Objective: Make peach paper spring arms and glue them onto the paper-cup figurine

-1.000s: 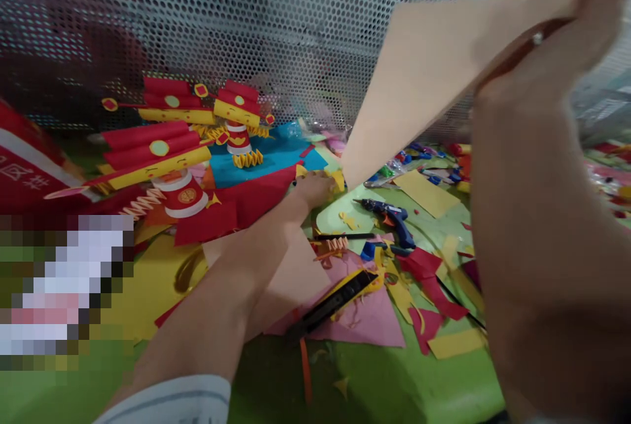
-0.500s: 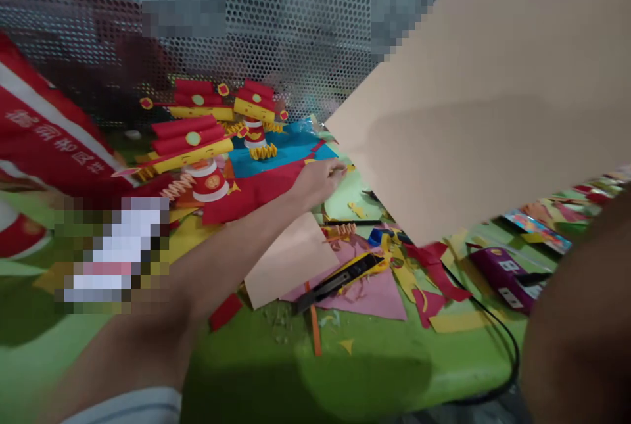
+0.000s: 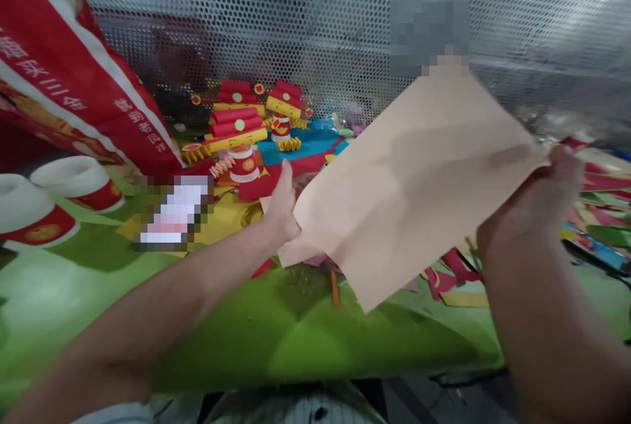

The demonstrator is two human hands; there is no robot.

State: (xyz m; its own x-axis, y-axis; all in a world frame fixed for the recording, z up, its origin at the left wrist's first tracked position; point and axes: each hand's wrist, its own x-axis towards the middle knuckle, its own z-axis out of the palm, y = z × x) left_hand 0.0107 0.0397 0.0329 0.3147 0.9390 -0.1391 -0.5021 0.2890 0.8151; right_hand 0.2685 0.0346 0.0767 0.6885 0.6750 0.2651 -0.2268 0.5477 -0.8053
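Note:
A large sheet of peach-coloured paper [image 3: 414,167] is held tilted above the table and bends slightly between my hands. At its left edge is my left hand [image 3: 286,207], thumb pointing up and the other fingers partly hidden behind the sheet. My right hand [image 3: 557,181] grips the right edge, its fingers partly out of sight. Beneath the sheet, a smaller peach paper piece [image 3: 293,253] and an orange strip [image 3: 335,289] show. Just beyond my left hand stand several paper figures [image 3: 244,161] with red and yellow hats.
On the left are white-and-red paper cups [image 3: 81,181], a blurred phone [image 3: 175,213] and a tall red bag [image 3: 98,69]. Red and yellow paper scraps [image 3: 463,299] lie at the right on the green table [image 3: 246,338]. A perforated metal screen [image 3: 305,16] rises behind.
The sheet has come lower and towards the middle, now covering the cutter and scraps. My left hand has moved back to its left edge, and my right hand has come into view.

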